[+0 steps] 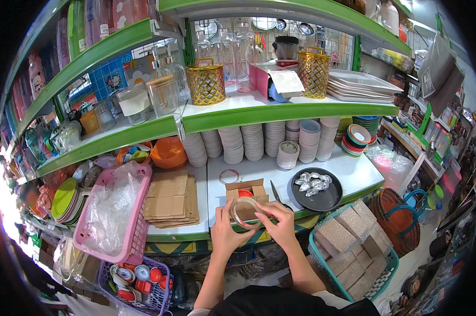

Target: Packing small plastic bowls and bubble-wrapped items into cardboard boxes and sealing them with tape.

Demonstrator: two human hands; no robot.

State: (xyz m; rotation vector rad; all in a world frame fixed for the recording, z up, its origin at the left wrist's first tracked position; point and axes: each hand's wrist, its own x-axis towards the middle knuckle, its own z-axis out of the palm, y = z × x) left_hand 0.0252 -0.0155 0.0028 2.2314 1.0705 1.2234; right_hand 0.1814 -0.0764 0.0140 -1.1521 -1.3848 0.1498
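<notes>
Between my hands a roll of packing tape (pixel 234 215) is held upright on its edge, its ring facing me. My left hand (pixel 227 229) grips the left side of the roll. The fingers of my right hand (pixel 278 222) pinch its right side. Just behind the roll, an open cardboard box (pixel 245 184) stands on the white shelf, with something red inside. Scissors or a knife with a dark blade (pixel 275 191) lie to the right of the box; the handle is partly hidden by my right hand. A thin red-edged ring (pixel 229 176) lies behind the box.
Flattened cardboard (pixel 170 197) is stacked at left, beside a pink basket (pixel 133 241) of plastic wrap. A dark pan (pixel 317 199) holds foil-like pieces. Stacked white bowls (pixel 254 142) line the back. A teal basket (pixel 392 262) of bubble-wrapped boxes and a purple basket (pixel 164 294) stand lower down.
</notes>
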